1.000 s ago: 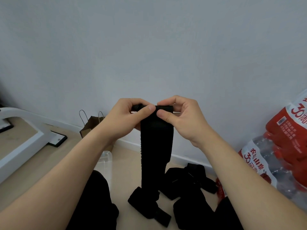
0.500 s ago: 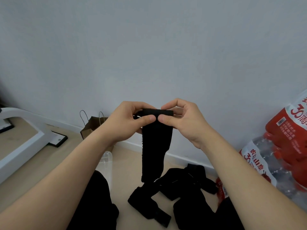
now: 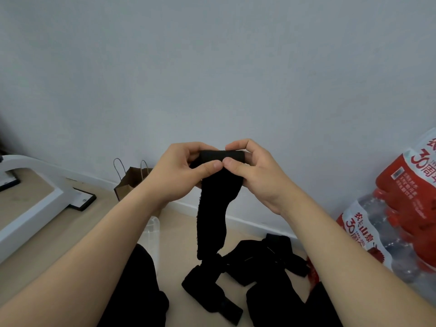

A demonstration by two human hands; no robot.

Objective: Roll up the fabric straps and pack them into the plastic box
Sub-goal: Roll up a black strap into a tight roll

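Observation:
I hold a black fabric strap point(image 3: 212, 213) up in front of the wall, its top end wound into a small roll. My left hand point(image 3: 181, 171) and my right hand point(image 3: 257, 175) pinch that roll from either side, thumbs meeting on its front. The strap's loose tail hangs down toward the floor. More black straps point(image 3: 264, 263) lie in a heap on the floor below. A clear plastic box point(image 3: 152, 232) stands on the floor, mostly hidden behind my left forearm.
A brown paper bag point(image 3: 132, 180) stands against the wall at left. A white frame point(image 3: 30, 199) crosses the floor at far left. Packs of bottled water with red labels point(image 3: 401, 208) are stacked at right. My dark-clothed legs fill the bottom edge.
The roll at the strap's top has grown thicker. The hanging tail has shortened and its lower end has risen off the floor pile.

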